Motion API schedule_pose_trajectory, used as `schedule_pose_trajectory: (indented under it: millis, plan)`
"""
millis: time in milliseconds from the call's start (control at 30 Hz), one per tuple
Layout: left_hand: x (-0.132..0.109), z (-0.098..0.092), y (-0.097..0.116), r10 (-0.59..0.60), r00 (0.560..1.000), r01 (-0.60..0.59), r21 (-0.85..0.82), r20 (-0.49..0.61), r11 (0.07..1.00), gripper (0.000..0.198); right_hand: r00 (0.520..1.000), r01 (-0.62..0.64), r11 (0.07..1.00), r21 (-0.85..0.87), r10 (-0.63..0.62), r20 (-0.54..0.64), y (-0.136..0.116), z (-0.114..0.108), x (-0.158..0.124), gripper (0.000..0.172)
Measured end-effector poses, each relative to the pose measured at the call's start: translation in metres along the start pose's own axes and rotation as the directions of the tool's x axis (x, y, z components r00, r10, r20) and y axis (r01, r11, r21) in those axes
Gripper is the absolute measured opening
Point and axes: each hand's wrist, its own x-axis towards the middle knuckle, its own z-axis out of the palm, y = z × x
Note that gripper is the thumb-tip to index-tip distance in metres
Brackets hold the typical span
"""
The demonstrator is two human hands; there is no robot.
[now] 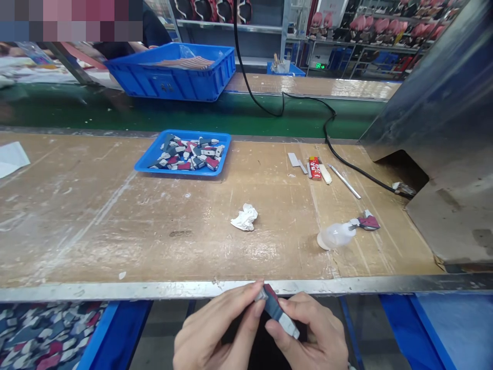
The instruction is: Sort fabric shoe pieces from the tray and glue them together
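Note:
In front of the table's edge, a small painted plastic part (274, 308) in dark blue, maroon and pale grey is held between my two hands. My right hand (314, 329) pinches its lower, pale end between thumb and fingers. The thumb and forefinger of my left hand (221, 324) close on a small greyish bit at its upper left. I cannot tell whether that bit belongs to the part or is a separate piece. A crumpled white tissue (245, 217) lies on the table beyond my hands.
A blue tray (140, 163) holds several similar parts. To the right lie a squeeze bottle (336, 236), another maroon part (368, 221), a red packet (315, 168) and a silver pen-like tool (344, 181). A blue bin (173, 85) stands behind; a black cable (358, 174) crosses the table.

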Motion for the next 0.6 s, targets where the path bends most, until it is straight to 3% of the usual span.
schedule_pose_trajectory:
  millis: [67,133,167,233,333,433,500,600]
  plan:
    - [0.008,0.0,-0.004,-0.01,1.0,0.01,0.02,-0.013,1.0,0.032,0.989,-0.005,1.0,0.015,0.003,0.145,0.004,-0.006,-0.002,0.026]
    - [0.017,0.0,-0.011,0.061,0.997,-0.059,0.054,-0.037,0.997,0.032,0.98,-0.08,0.994,0.074,0.065,0.186,0.007,-0.014,-0.005,0.035]
    - [0.022,0.0,-0.016,0.112,0.994,-0.11,0.059,-0.021,0.992,0.032,0.983,-0.139,0.985,0.099,0.126,0.131,0.009,-0.02,-0.006,0.033]
    - [0.032,0.0,-0.024,0.214,0.975,-0.216,0.033,0.058,0.976,0.031,0.965,-0.225,0.967,0.119,0.238,-0.107,0.012,-0.033,-0.003,0.028]
    - [0.043,0.001,-0.034,0.274,0.938,-0.273,-0.033,0.214,0.961,0.028,0.856,-0.247,0.966,0.077,0.255,-0.45,0.019,-0.057,0.012,0.035]
    - [0.044,0.002,-0.04,0.24,0.892,-0.246,-0.032,0.383,0.969,0.023,0.797,-0.311,0.95,0.01,0.267,-0.541,0.031,-0.073,0.032,0.053]
    - [0.039,0.003,-0.041,0.201,0.873,-0.232,0.017,0.443,0.972,0.028,0.825,-0.33,0.943,-0.032,0.272,-0.496,0.039,-0.076,0.043,0.064]
    - [0.028,0.004,-0.041,0.172,0.889,-0.242,0.117,0.424,0.963,0.053,0.887,-0.331,0.939,-0.094,0.275,-0.371,0.051,-0.073,0.052,0.073]
